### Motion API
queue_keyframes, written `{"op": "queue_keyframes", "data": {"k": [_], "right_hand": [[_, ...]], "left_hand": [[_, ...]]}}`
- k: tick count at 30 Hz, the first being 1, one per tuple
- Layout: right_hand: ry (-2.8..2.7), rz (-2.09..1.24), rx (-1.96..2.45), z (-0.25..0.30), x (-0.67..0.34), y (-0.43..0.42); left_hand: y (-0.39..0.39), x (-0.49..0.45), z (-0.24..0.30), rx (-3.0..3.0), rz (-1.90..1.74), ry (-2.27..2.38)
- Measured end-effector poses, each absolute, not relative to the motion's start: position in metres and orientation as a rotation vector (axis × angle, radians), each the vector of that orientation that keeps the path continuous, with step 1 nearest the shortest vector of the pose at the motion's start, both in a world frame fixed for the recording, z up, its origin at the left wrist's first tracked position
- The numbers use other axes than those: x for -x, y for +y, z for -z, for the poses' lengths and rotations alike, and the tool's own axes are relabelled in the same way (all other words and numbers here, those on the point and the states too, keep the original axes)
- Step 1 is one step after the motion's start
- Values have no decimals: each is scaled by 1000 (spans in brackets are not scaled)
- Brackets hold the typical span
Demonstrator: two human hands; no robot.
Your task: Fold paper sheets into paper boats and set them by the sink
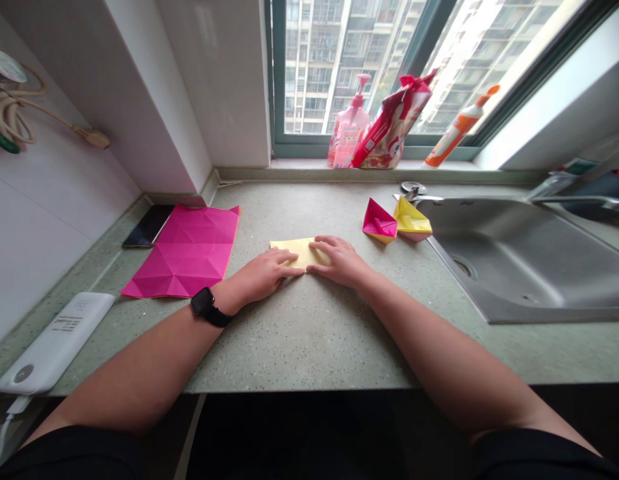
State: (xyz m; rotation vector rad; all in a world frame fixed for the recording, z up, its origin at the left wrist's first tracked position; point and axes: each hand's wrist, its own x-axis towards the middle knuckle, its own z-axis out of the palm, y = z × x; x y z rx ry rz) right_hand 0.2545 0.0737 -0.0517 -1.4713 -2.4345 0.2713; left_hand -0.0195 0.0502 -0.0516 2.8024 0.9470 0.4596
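A folded pale yellow paper [303,251] lies flat on the counter in front of me. My left hand [264,272] rests on its left part, fingers stretched out and thumb along the near edge. From the other side, my right hand [343,260] presses on its right part, with fingers extended and apart. Both thumbs nearly meet at the paper's near edge. The fingers cover parts of the sheet. To the left lies a creased pink paper sheet [186,250]. On the right, a folded pink paper piece [380,220] stands beside a folded yellow paper piece [412,219].
A steel sink [519,253] is set into the counter [309,333] at right. Left are a phone [148,225] and a white power bank [56,343] with a cable. On the windowsill stand a pink pump bottle [348,133], a red bag [394,127] and an orange-white bottle [456,133].
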Motion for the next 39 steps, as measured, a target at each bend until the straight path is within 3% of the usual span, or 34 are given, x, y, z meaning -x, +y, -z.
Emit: {"op": "queue_keyframes", "data": {"k": [23,39], "right_hand": [[-2450,-693,1579,49,-302,102],[-2473,-428,1683,53,-275,93]], "left_hand": [[28,-7,36,-2861,-258,1068],[28,-2,18,-2783,-270,1110]]}}
